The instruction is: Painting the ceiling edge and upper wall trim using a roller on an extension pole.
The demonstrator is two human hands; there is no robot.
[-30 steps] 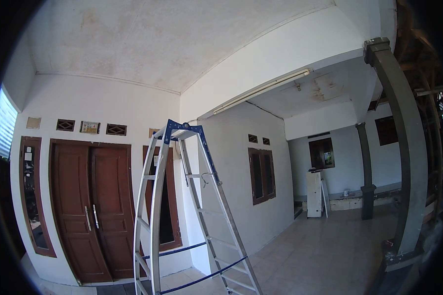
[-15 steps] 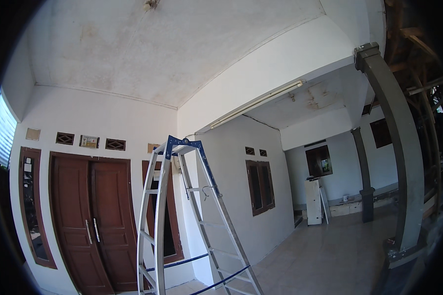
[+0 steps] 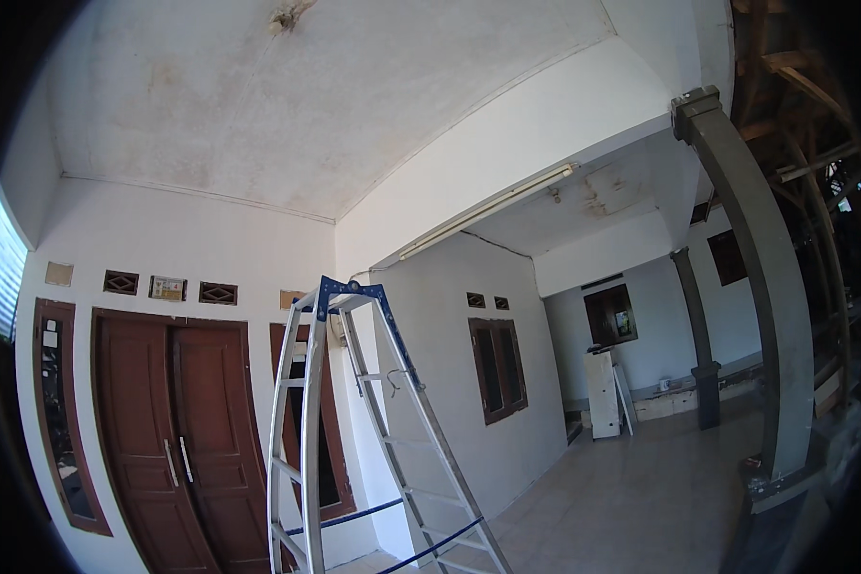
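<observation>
The ladder (image 3: 310,430) stands open on the floor (image 3: 584,497), left of the middle of the view and cut off by the lower edge, its silver rails spread below a blue cap (image 3: 354,289). Two blue braces (image 3: 430,548) span its legs low down, and a thin wire (image 3: 393,383) curls at one right rail. Both hands are out of view, so I cannot tell how far open they are or whether they have hold of anything; the ladder is the nearest large thing shown. Behind it to the left is a shut brown double door (image 3: 177,421) with two long upright handles (image 3: 186,460), flanked by a narrow window (image 3: 67,411) and by another window (image 3: 333,459) partly covered by the ladder. Two dark vents (image 3: 218,293) sit above the door with a small sign (image 3: 167,288) between them. The ceiling (image 3: 210,124) is white with brownish stains, and a fitting (image 3: 285,17) shows at its upper edge. A tube light (image 3: 488,211) runs along the beam to the right of the cap. Farther back, a white cabinet (image 3: 602,394) has a board (image 3: 626,397) leaning beside it, and a grey column (image 3: 761,277) rises at the right.
</observation>
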